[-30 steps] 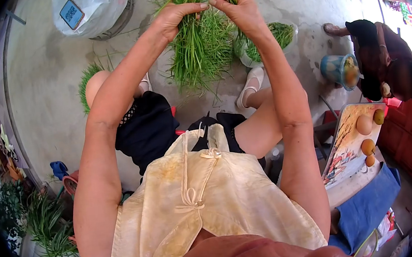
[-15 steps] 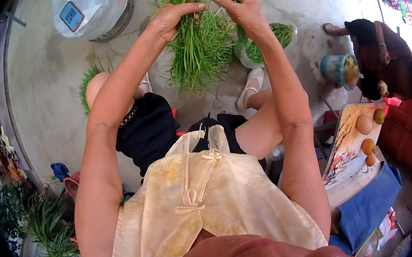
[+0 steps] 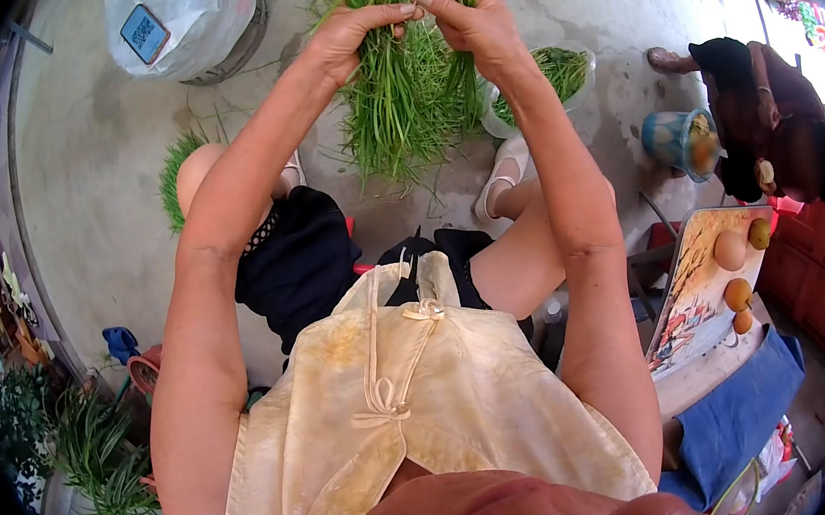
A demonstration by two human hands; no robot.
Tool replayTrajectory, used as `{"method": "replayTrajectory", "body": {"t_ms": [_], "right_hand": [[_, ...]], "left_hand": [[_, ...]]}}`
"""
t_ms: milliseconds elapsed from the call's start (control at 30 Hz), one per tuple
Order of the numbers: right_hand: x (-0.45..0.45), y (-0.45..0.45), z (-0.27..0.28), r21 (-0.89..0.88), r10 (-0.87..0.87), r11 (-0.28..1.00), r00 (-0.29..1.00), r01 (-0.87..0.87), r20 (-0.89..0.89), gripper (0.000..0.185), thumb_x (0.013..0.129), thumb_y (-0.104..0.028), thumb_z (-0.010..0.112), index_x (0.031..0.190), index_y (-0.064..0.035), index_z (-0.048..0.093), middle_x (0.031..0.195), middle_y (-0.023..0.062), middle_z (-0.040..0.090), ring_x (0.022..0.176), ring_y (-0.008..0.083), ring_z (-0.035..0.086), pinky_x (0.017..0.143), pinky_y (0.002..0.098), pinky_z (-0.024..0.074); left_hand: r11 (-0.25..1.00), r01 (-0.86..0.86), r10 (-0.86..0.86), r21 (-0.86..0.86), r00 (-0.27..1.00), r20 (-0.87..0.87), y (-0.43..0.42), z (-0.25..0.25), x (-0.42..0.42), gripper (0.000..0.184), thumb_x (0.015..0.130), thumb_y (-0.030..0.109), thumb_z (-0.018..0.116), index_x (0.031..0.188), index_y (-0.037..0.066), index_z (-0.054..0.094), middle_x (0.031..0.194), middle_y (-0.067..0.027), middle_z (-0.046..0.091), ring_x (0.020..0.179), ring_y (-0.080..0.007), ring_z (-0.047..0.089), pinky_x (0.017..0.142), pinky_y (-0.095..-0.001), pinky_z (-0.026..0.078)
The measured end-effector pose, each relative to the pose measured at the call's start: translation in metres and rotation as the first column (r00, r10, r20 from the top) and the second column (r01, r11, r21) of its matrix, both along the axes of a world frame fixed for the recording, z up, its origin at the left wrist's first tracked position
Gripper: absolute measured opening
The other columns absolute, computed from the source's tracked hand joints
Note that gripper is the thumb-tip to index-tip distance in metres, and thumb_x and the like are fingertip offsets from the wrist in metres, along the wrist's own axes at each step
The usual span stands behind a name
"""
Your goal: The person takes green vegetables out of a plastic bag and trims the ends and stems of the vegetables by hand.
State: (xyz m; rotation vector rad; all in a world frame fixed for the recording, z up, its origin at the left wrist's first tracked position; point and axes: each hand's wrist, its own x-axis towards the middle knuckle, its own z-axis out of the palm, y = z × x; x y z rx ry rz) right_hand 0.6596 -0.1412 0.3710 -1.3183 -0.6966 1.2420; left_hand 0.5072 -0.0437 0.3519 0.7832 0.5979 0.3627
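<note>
My left hand is closed round a large bunch of long green stalks, which hangs down below it. Just to the right, my right hand grips a smaller bunch of green stalks, with its pale ends pointing up. The thumbs and fingertips of both hands meet between the two bunches, close together or touching. What the fingertips pinch there is too small to make out. Behind my right wrist, a clear plastic bag holds more cut greens.
A white-covered tub with a phone on it stands at upper left. More greens lie beside my left knee. At right, a person bends near a blue bucket. Round fruits sit on a patterned table.
My right hand has come slightly left, with its small bunch now hanging beside the large one. The fingertips of both hands are closer together. The bent person's hand has shifted a little.
</note>
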Motion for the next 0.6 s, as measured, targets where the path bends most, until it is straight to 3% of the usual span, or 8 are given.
{"method": "replayTrajectory", "body": {"t_ms": [100, 200, 300, 333, 400, 433, 500, 600], "right_hand": [[0.001, -0.002, 0.0, 0.006, 0.016, 1.0, 1.0, -0.016, 0.006, 0.013, 0.082, -0.02, 0.064, 0.079, -0.007, 0.064, 0.056, -0.006, 0.048, 0.047, 0.002, 0.035, 0.043, 0.0203, 0.0242], [0.002, -0.003, -0.001, -0.005, -0.013, 1.0, 0.994, 0.014, 0.11, 0.013, 0.083, -0.02, 0.063, 0.082, -0.0065, 0.064, 0.058, -0.0056, 0.05, 0.049, 0.003, 0.039, 0.045, 0.0202, 0.0281], [0.001, -0.003, -0.004, 0.112, -0.07, 0.993, 0.954, 0.038, 0.292, 0.016, 0.083, -0.021, 0.063, 0.086, -0.0053, 0.064, 0.061, -0.0056, 0.052, 0.054, 0.0044, 0.044, 0.048, 0.0211, 0.0338], [0.003, -0.002, -0.007, 0.155, -0.141, 0.984, 0.928, 0.091, 0.344, 0.017, 0.083, -0.021, 0.064, 0.087, -0.0047, 0.064, 0.062, -0.0039, 0.054, 0.055, 0.006, 0.047, 0.05, 0.0225, 0.0359], [0.015, 0.0, -0.014, 0.249, -0.281, 0.951, 0.856, 0.185, 0.435, 0.019, 0.082, -0.021, 0.064, 0.089, -0.0036, 0.064, 0.064, -0.0005, 0.058, 0.058, 0.0092, 0.051, 0.053, 0.0253, 0.0402], [0.022, 0.0, -0.013, 0.26, -0.33, 0.937, 0.838, 0.233, 0.435, 0.017, 0.083, -0.02, 0.064, 0.089, -0.0042, 0.064, 0.063, -0.0027, 0.055, 0.057, 0.0068, 0.048, 0.052, 0.0231, 0.038], [0.035, -0.002, -0.011, 0.281, -0.426, 0.901, 0.795, 0.33, 0.432, 0.013, 0.084, -0.018, 0.065, 0.088, -0.0055, 0.063, 0.063, -0.0072, 0.05, 0.056, 0.0022, 0.041, 0.051, 0.0185, 0.0335], [0.043, -0.001, -0.008, 0.309, -0.353, 0.933, 0.623, 0.183, 0.698, 0.016, 0.084, -0.02, 0.065, 0.089, -0.0045, 0.065, 0.064, -0.006, 0.052, 0.058, 0.0042, 0.044, 0.053, 0.0212, 0.0379]], "left_hand": [[0.999, 0.02, -0.019, -0.032, 1.0, 0.014, 0.0, 0.001, -0.001, 0.02, 0.075, 0.007, 0.07, 0.093, -0.002, 0.065, 0.084, -0.007, 0.067, 0.061, -0.0071, 0.057, 0.057, -0.0214, 0.05], [0.998, 0.028, -0.027, -0.06, 1.0, 0.007, 0.0, 0.002, -0.002, 0.02, 0.076, 0.007, 0.069, 0.093, -0.002, 0.064, 0.084, -0.0071, 0.068, 0.06, -0.0064, 0.056, 0.055, -0.0212, 0.05], [0.994, 0.038, -0.039, -0.1, 0.999, -0.009, 0.003, 0.0, -0.002, 0.019, 0.076, 0.006, 0.069, 0.093, -0.003, 0.064, 0.084, -0.0075, 0.067, 0.059, -0.0062, 0.056, 0.054, -0.022, 0.051], [0.992, 0.043, -0.045, -0.117, 0.999, -0.016, 0.004, -0.001, -0.002, 0.019, 0.076, 0.006, 0.068, 0.093, -0.003, 0.064, 0.083, -0.0076, 0.067, 0.058, -0.0062, 0.056, 0.054, -0.0224, 0.051], [0.996, 0.058, -0.061, -0.063, 0.997, -0.047, 0.003, -0.001, -0.003, 0.017, 0.079, 0.011, 0.066, 0.092, -0.001, 0.065, 0.068, -0.0007, 0.06, 0.057, -0.0061, 0.055, 0.056, -0.0249, 0.052], [0.997, 0.065, -0.067, -0.035, 0.996, -0.061, 0.004, 0.0, -0.003, 0.017, 0.081, 0.013, 0.065, 0.092, 0.0, 0.065, 0.061, 0.0027, 0.056, 0.056, -0.0061, 0.055, 0.058, -0.0262, 0.052], [0.998, 0.05, -0.053, -0.044, 0.996, -0.077, 0.003, 0.003, -0.004, 0.017, 0.081, 0.012, 0.065, 0.092, 0.0, 0.065, 0.061, 0.0025, 0.056, 0.056, -0.0067, 0.055, 0.056, -0.0264, 0.052], [0.998, 0.041, -0.046, -0.057, 0.995, -0.088, 0.004, 0.003, -0.006, 0.017, 0.08, 0.012, 0.066, 0.093, 0.0, 0.065, 0.061, 0.0021, 0.056, 0.056, -0.0075, 0.056, 0.053, -0.0264, 0.053]]}}
